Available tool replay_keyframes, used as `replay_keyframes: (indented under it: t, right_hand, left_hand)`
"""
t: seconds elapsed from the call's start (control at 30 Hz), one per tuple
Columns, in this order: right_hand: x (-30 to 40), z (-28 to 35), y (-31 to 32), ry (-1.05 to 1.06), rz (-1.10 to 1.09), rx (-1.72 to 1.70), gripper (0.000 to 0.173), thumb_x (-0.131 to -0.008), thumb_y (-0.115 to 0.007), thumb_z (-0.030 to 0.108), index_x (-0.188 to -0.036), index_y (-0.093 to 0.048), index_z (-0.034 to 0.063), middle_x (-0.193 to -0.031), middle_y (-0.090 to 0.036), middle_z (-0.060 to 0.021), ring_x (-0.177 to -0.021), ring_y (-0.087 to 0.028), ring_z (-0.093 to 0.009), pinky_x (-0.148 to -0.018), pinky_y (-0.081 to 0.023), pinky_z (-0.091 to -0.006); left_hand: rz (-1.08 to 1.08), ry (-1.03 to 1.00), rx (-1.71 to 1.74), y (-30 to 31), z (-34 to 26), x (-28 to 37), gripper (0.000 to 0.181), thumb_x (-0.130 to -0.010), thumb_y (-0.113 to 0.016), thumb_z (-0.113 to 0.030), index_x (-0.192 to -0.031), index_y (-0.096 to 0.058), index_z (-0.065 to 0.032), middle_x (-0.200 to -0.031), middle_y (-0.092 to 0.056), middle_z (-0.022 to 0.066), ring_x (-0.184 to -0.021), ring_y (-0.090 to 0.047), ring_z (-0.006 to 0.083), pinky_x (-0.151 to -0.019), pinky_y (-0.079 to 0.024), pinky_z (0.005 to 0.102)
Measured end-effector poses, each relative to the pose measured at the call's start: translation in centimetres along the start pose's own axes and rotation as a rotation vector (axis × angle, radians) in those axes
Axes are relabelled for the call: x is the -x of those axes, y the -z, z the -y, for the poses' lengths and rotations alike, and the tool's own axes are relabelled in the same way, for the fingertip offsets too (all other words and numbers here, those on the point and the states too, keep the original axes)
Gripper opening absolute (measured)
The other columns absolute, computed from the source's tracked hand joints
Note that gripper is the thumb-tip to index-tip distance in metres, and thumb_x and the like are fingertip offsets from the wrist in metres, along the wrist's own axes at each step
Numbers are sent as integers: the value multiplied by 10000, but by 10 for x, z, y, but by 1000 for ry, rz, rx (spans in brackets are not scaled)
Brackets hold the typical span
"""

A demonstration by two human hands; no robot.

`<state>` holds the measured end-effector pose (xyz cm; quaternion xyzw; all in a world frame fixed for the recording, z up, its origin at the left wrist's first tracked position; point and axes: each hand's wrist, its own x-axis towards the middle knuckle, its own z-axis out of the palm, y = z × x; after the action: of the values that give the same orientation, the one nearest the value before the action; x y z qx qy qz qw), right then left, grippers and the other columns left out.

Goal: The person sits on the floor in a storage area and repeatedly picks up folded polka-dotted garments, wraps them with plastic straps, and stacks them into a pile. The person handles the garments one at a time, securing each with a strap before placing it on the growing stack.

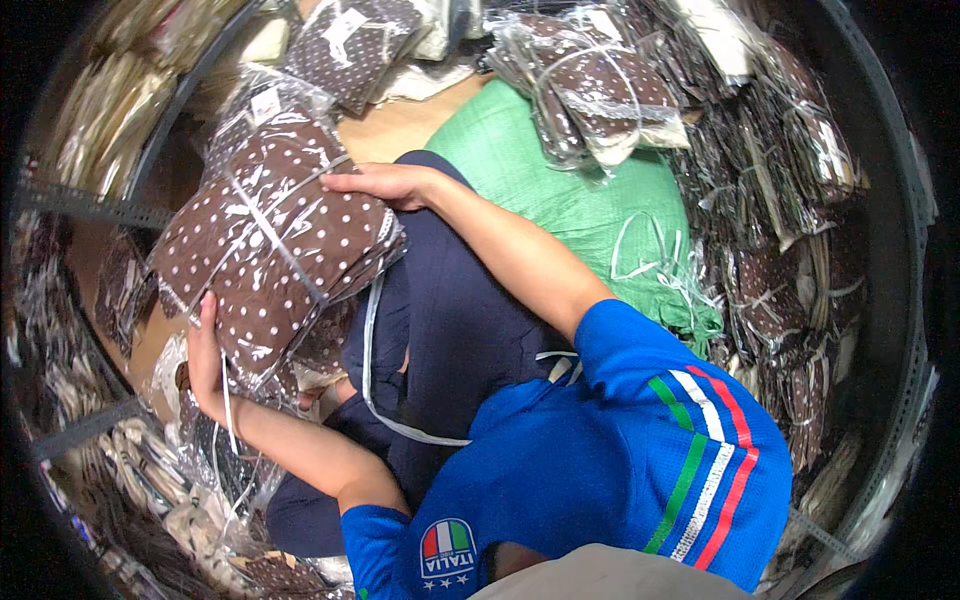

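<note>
A bundle of brown polka-dot fabric [281, 225] in clear plastic, tied crosswise with white strapping, is tilted over my knees at the left. My left hand [206, 352] grips its near left side, fingers along the edge. At the far right corner my right hand [390, 185] holds it, with the thumb on top near the strap. Both palms are partly hidden. A loose white strap [367, 367] hangs from the bundle's right side and curves across my dark trousers [465, 300].
A green woven sack [555, 172] lies to my right, with another tied polka-dot bundle [600, 82] on it. More wrapped bundles [352, 45] lie ahead. Metal shelving posts [191, 97] and packed fabric stacks [757, 157] stand around me. Loose plastic [247, 480] lies at the lower left.
</note>
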<state>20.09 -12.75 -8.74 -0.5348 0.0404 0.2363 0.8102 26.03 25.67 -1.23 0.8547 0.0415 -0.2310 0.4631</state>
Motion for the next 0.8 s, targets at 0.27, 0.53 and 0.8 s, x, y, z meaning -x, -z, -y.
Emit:
replay_keyframes:
  t: [0.27, 0.53, 0.8]
  right_hand:
    - [-1, -8, 7, -26, -37, 30, 738, -975, -573, 609, -1387, -541, -2, -1346, -628, -118, -1145, -649, -163, -999, -531, -321]
    - [0, -5, 1, 237, -49, 215, 722, -953, -645, 553, -1385, -541, -17, -1303, -636, -121, -1168, -600, -194, -1013, -473, -328]
    - [-16, 29, 52, 557, -245, 83, 870, -849, -808, 482, -1461, -448, -20, -1434, -554, -192, -1352, -493, -263, -1152, -364, -390]
  left_hand:
    - [-62, -44, -77, -22, -18, 15, 787, -953, -578, -648, -1120, -689, 114, -965, -657, 76, -879, -526, 169, -874, -461, 316]
    - [-37, 120, -190, -5, 4, 10, 847, -966, -560, -649, -1293, -581, 132, -1234, -651, 156, -1112, -565, 204, -1015, -427, 330]
    - [-168, -166, -242, -15, 4, -69, 606, -1064, -459, -495, -1191, -646, 67, -1150, -686, 112, -1038, -593, 193, -938, -451, 347]
